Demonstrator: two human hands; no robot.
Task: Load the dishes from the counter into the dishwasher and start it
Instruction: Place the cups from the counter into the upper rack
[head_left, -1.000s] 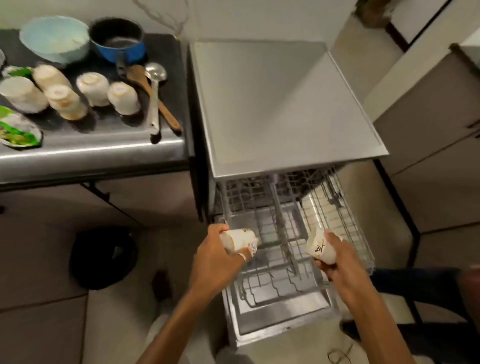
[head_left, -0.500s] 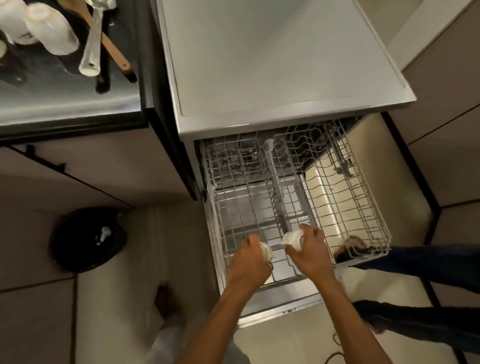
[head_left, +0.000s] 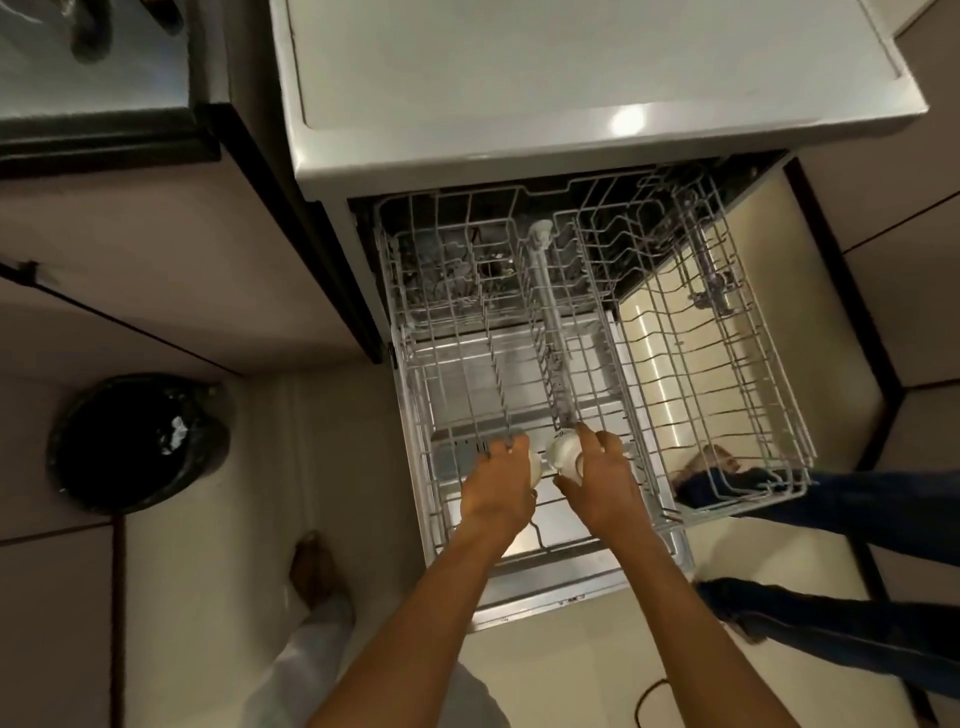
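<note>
The dishwasher (head_left: 571, 78) stands open with its wire rack (head_left: 727, 364) pulled out over the lowered door. My left hand (head_left: 498, 493) holds a white cup (head_left: 535, 467) at the near middle of the rack; my hand hides most of that cup. Right beside it my right hand (head_left: 602, 483) grips a second white cup (head_left: 563, 452), lying against the rack's wires. The two cups almost touch. The rest of the rack holds no dishes that I can see.
The steel counter's edge (head_left: 104, 104) shows at the top left, its dishes out of view. A black bin (head_left: 135, 441) stands on the floor to the left. Another person's legs in jeans (head_left: 857, 571) are at the right, by the rack's corner. My foot (head_left: 317, 571) is left of the door.
My head has tipped further down, so the counter's cups left the view. Both hands have lowered the cups from above the rack down to its near middle.
</note>
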